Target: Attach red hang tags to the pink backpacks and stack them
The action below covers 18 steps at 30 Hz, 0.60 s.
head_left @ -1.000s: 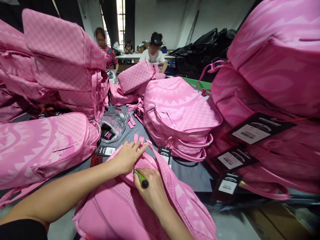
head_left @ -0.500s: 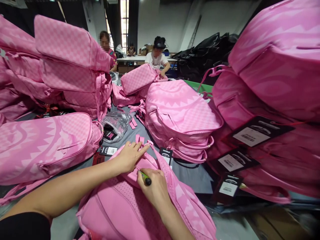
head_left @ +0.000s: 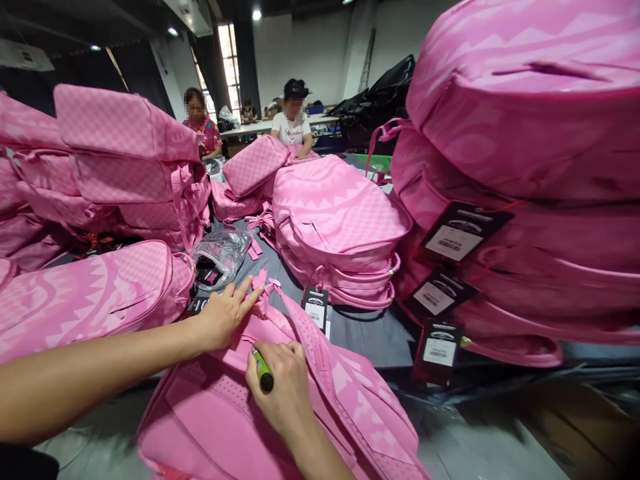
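Observation:
A pink backpack (head_left: 210, 413) lies in front of me with its padded back and shoulder straps facing up. My left hand (head_left: 226, 320) rests on its top end with fingers spread, the fingertips beside the pink top handle (head_left: 261, 291). Closed around a green marker pen (head_left: 261, 365) with a black end, my right hand (head_left: 286, 390) leans on the upper back panel. The pen's writing tip is hidden under that hand. A shoulder strap (head_left: 313, 327) runs along the right of my right hand.
Stacked pink backpacks (head_left: 505, 133) with black hang tags (head_left: 440, 350) rise on the right. More bags (head_left: 125, 173) are piled at left; another stack (head_left: 340, 207) stands ahead. A clear plastic bag (head_left: 223, 257) lies on the grey table (head_left: 360, 337). Two co-workers (head_left: 293, 123) are behind, with another person farther back.
The view has tilted up and shifted, so everything sits differently in the picture. My left hand still lies on the backpack, and the marker pen remains in my right hand.

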### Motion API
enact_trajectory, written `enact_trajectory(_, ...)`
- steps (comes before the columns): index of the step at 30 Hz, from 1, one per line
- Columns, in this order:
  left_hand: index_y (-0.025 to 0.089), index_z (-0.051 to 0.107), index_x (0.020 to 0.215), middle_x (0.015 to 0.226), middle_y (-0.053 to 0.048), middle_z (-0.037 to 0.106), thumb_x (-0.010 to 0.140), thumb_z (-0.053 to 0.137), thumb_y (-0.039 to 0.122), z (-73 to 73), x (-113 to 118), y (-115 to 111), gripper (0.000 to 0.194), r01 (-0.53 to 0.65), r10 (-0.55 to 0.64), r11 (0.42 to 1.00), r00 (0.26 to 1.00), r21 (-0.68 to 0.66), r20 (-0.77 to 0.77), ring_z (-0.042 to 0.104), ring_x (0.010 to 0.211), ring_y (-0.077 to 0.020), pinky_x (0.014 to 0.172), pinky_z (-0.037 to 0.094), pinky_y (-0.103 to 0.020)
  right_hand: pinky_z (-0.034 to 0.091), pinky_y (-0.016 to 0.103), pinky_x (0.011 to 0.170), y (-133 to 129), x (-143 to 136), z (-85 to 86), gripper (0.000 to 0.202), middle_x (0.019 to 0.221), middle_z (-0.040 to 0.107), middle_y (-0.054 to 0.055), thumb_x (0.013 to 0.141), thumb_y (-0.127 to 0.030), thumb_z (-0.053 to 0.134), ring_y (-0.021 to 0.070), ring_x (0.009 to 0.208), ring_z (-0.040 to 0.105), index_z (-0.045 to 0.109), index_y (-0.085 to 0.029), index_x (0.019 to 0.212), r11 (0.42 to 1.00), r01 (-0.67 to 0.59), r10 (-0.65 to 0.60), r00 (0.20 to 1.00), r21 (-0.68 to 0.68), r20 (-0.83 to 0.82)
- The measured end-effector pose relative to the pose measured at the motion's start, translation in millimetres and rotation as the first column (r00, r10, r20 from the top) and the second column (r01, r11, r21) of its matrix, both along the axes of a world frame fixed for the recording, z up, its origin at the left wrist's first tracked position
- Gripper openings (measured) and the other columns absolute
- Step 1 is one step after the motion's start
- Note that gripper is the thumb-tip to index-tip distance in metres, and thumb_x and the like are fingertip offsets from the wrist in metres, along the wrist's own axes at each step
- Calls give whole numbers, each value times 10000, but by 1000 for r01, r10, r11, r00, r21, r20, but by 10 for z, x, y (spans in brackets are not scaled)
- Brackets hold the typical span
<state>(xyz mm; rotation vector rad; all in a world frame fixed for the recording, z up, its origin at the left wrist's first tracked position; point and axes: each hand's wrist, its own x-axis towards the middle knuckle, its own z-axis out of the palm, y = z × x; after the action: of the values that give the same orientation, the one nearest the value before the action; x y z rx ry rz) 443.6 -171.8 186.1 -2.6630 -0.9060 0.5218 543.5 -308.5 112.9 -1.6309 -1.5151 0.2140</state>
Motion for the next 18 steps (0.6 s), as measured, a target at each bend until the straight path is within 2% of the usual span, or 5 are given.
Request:
enact_trajectory(5,155,95,1566,1632,-206,118,622,656,101,-47,7,66,1099,64,-64,998,998,-9,-25,449,1283,-373,808,573,-416,258,341,754,-10,45,-42,165,674,619,3,869,-236,495,166,668,512,578,-197,732,999,24,-24,1000,22,2)
enact_trajectory(10,201,79,1570,1639,-191,90,668,619,68,47,-35,92,1059,97,-97,993,995,-61,-7,395,1358,-359,934,521,-410,258,329,734,6,148,-33,183,648,614,-7,860,-220,488,154,635,503,537,-197,685,1000,-10,10,1000,15,2)
enact_trajectory(12,245,65,1571,1638,-209,40,672,646,74,111,-65,69,1083,24,-23,996,1000,-86,3,367,1394,-380,958,503,-414,265,329,737,-19,181,-20,183,664,635,-6,869,-207,482,153,639,521,563,-198,705,999,-42,42,999,11,-17)
enact_trajectory(15,280,3,1569,1612,-275,25,643,751,141,188,-95,34,1198,-141,142,980,990,-137,-9,486,1304,-415,917,518,-419,289,330,755,-85,214,-5,146,723,669,8,880,-210,494,160,673,557,621,-195,809,996,-84,86,994,18,-70)
enact_trajectory(18,290,-58,1564,1602,-283,47,640,770,150,209,-98,41,1249,-163,162,968,987,-191,-22,560,1233,-395,915,517,-396,324,341,792,-130,250,-13,124,803,702,24,887,-242,536,174,721,586,646,-187,902,994,-105,106,986,14,-126)
